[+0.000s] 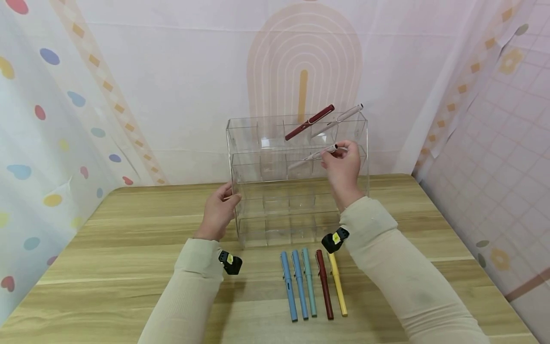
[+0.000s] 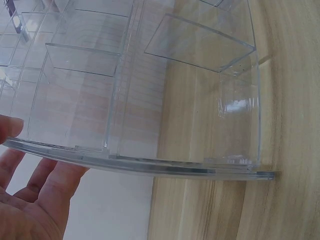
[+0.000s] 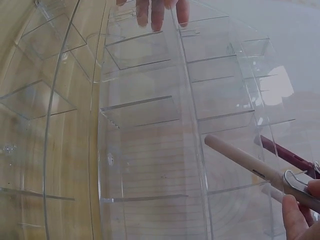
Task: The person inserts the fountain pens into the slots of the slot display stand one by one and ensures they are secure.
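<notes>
A clear acrylic tiered rack [image 1: 251, 232] with divided compartments stands on the table. My left hand [image 1: 219, 212] holds its left side wall [image 2: 135, 165], thumb on one face and fingers on the other. At the right of the rack, my right hand [image 1: 345, 169] pinches a pale pinkish-white pen [image 3: 245, 159] near its clip end. The pen slants at the second tier from the top, its lower end pointing left. In the top tier a dark red pen [image 1: 309, 123] and another pale pen [image 1: 341, 118] lean side by side, their upper ends sticking out.
In front of the rack lie a blue pen [image 1: 289, 289], a second blue pen [image 1: 301, 289], a teal pen [image 1: 310, 286], a dark red pen [image 1: 325, 289] and a yellow pen [image 1: 338, 289]. Patterned curtains [image 1: 185, 86] hang behind and beside the wooden table [image 1: 142, 267].
</notes>
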